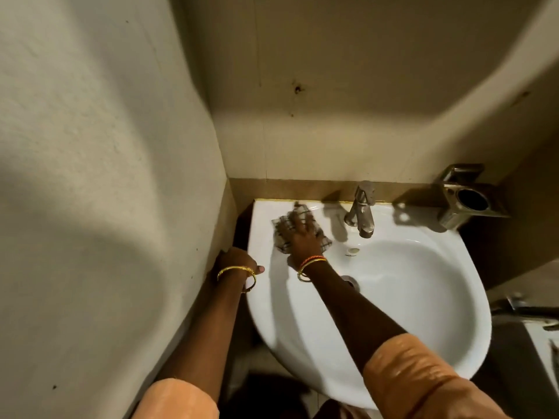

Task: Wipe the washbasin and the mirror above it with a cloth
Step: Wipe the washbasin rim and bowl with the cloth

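One part of two is under way: my right hand (298, 234) presses the checked cloth (302, 229) flat, fingers spread, on the washbasin (393, 297) ledge, back left corner. My left grip (237, 263) curls over the basin's left rim. Glossy white ceramic, oval bowl; brushed metal tap (361, 211). Bowl unwiped, I judge; mirror out of view.

Most of the checked cloth (298, 229) is covered by the right hand (301, 234). The left hand's (237, 263) fingers are hidden over the washbasin (393, 297) edge. The drain (351, 281) is partly masked by the forearm. The fixture (526, 309) at right is cut off and blurred.
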